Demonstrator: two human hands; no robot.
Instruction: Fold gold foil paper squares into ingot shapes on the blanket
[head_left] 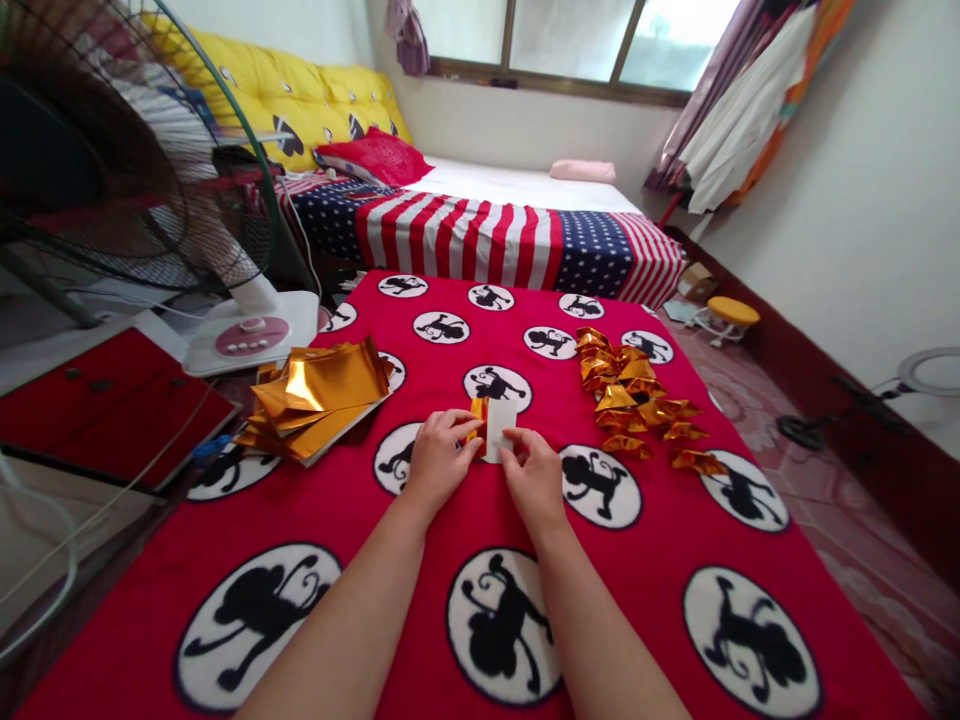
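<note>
We see a sheet of gold-foil paper (501, 430), pale backing up, between the 2 hands on the red monkey-print tablecloth (322, 512), a gold strip showing at its left side. The left hand (444, 452) has thumb and fingertips drawn together on that gold edge; the right hand (535, 472) looks clamped by thumb and forefinger on the lower right edge, though we cannot tell how firmly. We judge the step in hand to be folding this 1 sheet. The next move, we think, calls for lining up the edges and pressing the crease flat. To the left lies a stack of gold-foil sheets (322, 385); to the right, folded gold-foil pieces (619, 396).
</note>
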